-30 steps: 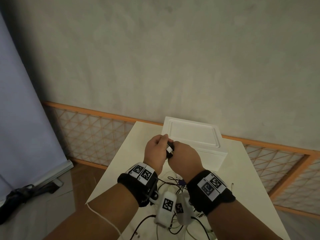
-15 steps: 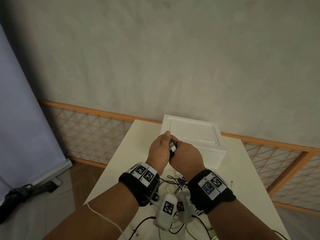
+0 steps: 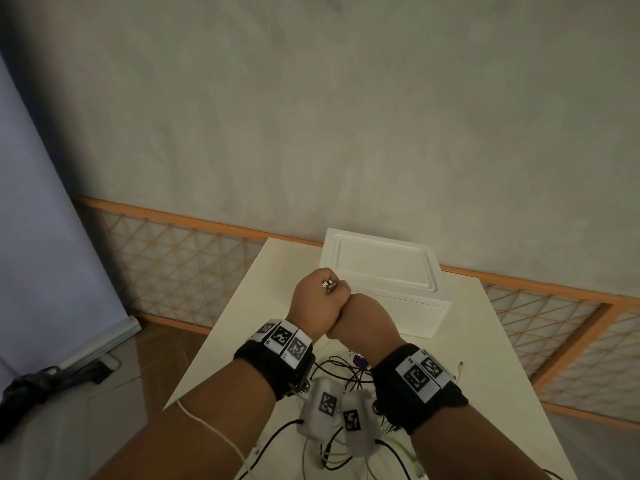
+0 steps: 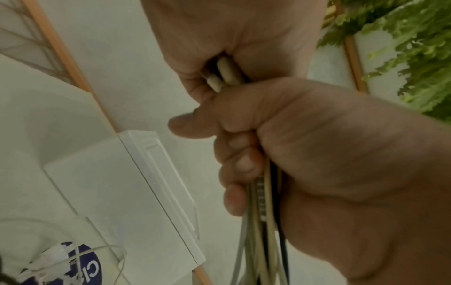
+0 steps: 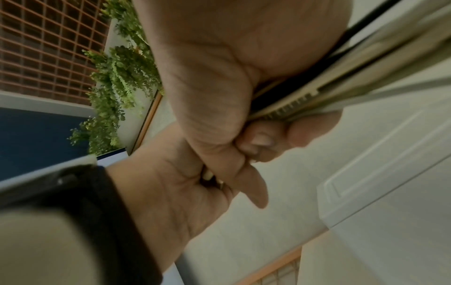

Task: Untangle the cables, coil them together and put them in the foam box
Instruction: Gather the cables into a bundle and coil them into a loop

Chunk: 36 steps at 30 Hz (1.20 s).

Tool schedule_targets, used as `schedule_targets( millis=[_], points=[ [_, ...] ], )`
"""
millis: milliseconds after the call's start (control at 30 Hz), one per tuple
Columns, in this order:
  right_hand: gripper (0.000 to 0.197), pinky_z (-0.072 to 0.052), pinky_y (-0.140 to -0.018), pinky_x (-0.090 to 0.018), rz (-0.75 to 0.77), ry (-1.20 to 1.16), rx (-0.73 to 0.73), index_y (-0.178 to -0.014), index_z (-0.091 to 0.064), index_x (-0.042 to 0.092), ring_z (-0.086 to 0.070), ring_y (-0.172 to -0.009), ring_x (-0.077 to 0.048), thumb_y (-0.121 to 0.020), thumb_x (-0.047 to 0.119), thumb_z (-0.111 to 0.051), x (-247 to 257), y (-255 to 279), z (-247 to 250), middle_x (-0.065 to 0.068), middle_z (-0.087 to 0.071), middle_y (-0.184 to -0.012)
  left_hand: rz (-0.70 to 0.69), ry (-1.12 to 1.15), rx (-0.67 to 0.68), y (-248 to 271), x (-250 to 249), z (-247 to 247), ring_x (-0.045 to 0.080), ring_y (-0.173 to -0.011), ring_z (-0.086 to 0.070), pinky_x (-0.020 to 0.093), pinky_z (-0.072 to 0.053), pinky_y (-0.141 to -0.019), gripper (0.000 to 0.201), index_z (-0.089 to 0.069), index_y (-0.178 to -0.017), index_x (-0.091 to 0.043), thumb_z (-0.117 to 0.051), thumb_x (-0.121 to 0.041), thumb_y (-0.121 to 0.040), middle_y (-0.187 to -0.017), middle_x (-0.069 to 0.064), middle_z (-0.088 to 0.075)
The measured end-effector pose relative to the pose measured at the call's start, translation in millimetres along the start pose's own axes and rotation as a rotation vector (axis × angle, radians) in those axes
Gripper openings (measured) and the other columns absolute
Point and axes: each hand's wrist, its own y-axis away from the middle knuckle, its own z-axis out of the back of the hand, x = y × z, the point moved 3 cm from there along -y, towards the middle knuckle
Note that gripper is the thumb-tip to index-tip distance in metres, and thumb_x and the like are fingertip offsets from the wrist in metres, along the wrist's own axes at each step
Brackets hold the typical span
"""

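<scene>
Both fists are wrapped round the cables (image 4: 266, 221) at mid-frame, the left hand (image 3: 317, 303) holding the plug ends above, the right hand (image 3: 363, 320) touching it just below, and the strands hang straight down, with the closed foam box (image 3: 384, 271) just behind.

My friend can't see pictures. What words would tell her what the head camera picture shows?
Two hands, the left hand and the right hand, press together as fists around a bunch of cables, with a metal plug poking out of the left fist. Behind them a closed white foam box sits on a white table, and more loose cables lie under the wrists.
</scene>
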Motion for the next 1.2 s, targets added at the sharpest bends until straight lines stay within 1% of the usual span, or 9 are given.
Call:
schedule_targets(
  millis=[200, 367, 433, 533, 700, 833, 1000, 1100, 1200],
  points=[
    [0.026, -0.034, -0.054, -0.025, -0.002, 0.058, -0.105, -0.062, -0.04, 0.022, -0.048, -0.063, -0.015, -0.087, 0.021, -0.043, -7, 0, -7, 0.008, -0.039, -0.059, 0.069, 0.071, 0.043, 5, 2, 0, 0.01, -0.058, -0.052, 0.023, -0.043, -0.058, 0.018, -0.059, -0.073, -0.016, -0.056, -0.022, -0.09, -0.063, 0.0, -0.058],
    [0.023, -0.033, -0.056, -0.026, 0.07, 0.164, -0.194, -0.088, -0.06, 0.016, -0.051, -0.067, -0.016, -0.092, 0.023, -0.039, -2, 8, -2, 0.007, -0.047, -0.067, 0.081, 0.026, 0.062, 12, 4, -1, 0.009, -0.06, -0.052, 0.023, -0.04, -0.059, 0.033, -0.056, -0.079, -0.018, -0.053, -0.048, -0.092, -0.064, -0.004, -0.055],
    [0.023, -0.036, -0.062, -0.026, 0.099, 0.147, -0.215, -0.097, -0.061, 0.014, -0.058, -0.078, -0.019, -0.093, 0.019, -0.039, 4, 10, 0, 0.0, -0.062, -0.086, 0.037, -0.021, -0.008, 9, 6, 2, 0.01, -0.06, -0.05, 0.024, -0.039, -0.058, 0.027, -0.054, -0.076, -0.019, -0.054, -0.04, -0.093, -0.066, -0.001, -0.055],
    [0.024, -0.035, -0.068, -0.026, 0.126, 0.131, -0.209, -0.104, -0.06, 0.011, -0.061, -0.092, -0.021, -0.093, 0.015, -0.039, 6, 9, -4, -0.005, -0.063, -0.101, -0.012, -0.049, -0.036, 6, 7, 4, 0.009, -0.058, -0.047, 0.023, -0.038, -0.056, 0.021, -0.051, -0.071, -0.021, -0.053, -0.023, -0.092, -0.064, -0.001, -0.052],
    [0.015, -0.033, -0.061, -0.024, 0.111, 0.053, -0.137, -0.089, -0.06, 0.012, -0.059, -0.079, -0.019, -0.087, 0.016, -0.045, 1, 3, -9, -0.001, -0.058, -0.08, 0.006, -0.034, -0.018, -1, 8, 4, 0.01, -0.054, -0.046, 0.023, -0.038, -0.053, 0.018, -0.053, -0.068, -0.015, -0.054, -0.015, -0.086, -0.059, -0.003, -0.051],
    [0.012, -0.043, -0.055, -0.028, 0.012, -0.268, -0.037, -0.084, -0.059, 0.009, -0.056, -0.065, -0.018, -0.075, 0.017, -0.06, -18, 14, -4, -0.001, -0.059, -0.071, 0.01, -0.002, -0.033, -7, 6, 10, 0.014, -0.051, -0.041, 0.026, -0.036, -0.052, 0.018, -0.051, -0.066, -0.011, -0.054, -0.011, -0.084, -0.056, -0.001, -0.046],
    [0.023, -0.048, -0.055, -0.025, -0.098, -0.559, 0.11, -0.081, -0.064, 0.013, -0.058, -0.054, -0.008, -0.077, 0.035, -0.072, -62, 38, -15, -0.012, -0.068, -0.071, 0.2, 0.204, -0.121, -25, 30, 31, 0.023, -0.051, -0.047, 0.028, -0.036, -0.046, 0.017, -0.052, -0.066, -0.008, -0.051, -0.014, -0.083, -0.056, 0.006, -0.049],
    [0.022, -0.038, -0.049, -0.012, -0.054, -0.5, 0.016, -0.075, -0.06, 0.015, -0.05, -0.049, 0.002, -0.082, 0.034, -0.071, -70, 40, -2, 0.001, -0.056, -0.061, 0.425, 0.296, 0.035, -22, 45, 26, 0.019, -0.047, -0.051, 0.022, -0.032, -0.043, 0.018, -0.055, -0.074, -0.011, -0.051, -0.019, -0.09, -0.062, 0.008, -0.057],
    [0.02, -0.038, -0.053, -0.016, 0.023, -0.345, -0.068, -0.076, -0.059, 0.017, -0.051, -0.054, 0.0, -0.085, 0.033, -0.066, -70, 37, 22, 0.003, -0.057, -0.065, 0.534, 0.164, 0.239, -16, 59, 24, 0.019, -0.065, -0.063, 0.026, -0.047, -0.053, 0.027, -0.059, -0.091, -0.012, -0.055, -0.039, -0.09, -0.081, 0.007, -0.067]
  ],
)
